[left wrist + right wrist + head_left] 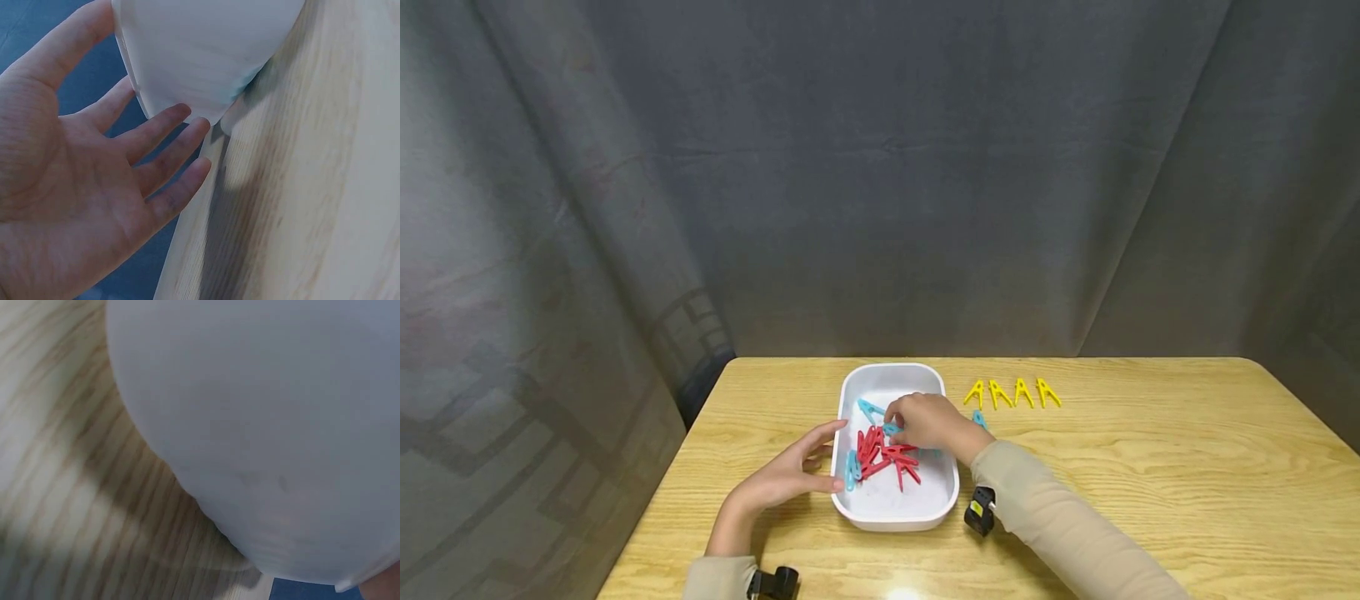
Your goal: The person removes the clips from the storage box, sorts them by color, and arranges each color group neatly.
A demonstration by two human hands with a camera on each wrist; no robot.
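A dark grey curtain (880, 167) is hanging behind everything, and in front of it a light wooden table with rounded corners (1150, 467) is filling the lower half of the head view. A white oblong plastic tray with rounded corners (891, 518) is sitting on the table near its front middle, and the person's two hands are working at it. The left hand (790, 475) is resting against the tray's left outer wall with its fingers (169, 128) straight and spread, holding nothing; the left wrist view is showing the fingertips right at the tray's white side. The right hand (928, 421) is reaching down into the tray from the right, its fingers curled over the pile, and it seems to be pinching a small light blue plastic clothespin (891, 429), though the fingers are hiding most of that grip. The right wrist view is showing only the tray's white wall and the table grain. Inside the tray a heap of red plastic clothespins (887, 457) is lying tangled with a few more light blue clothespins (852, 469). Just beyond the tray's right side, four yellow plastic clothespins (1011, 392) are lying in a neat row on the table, and one more blue clothespin (979, 418) is lying near the right wrist.
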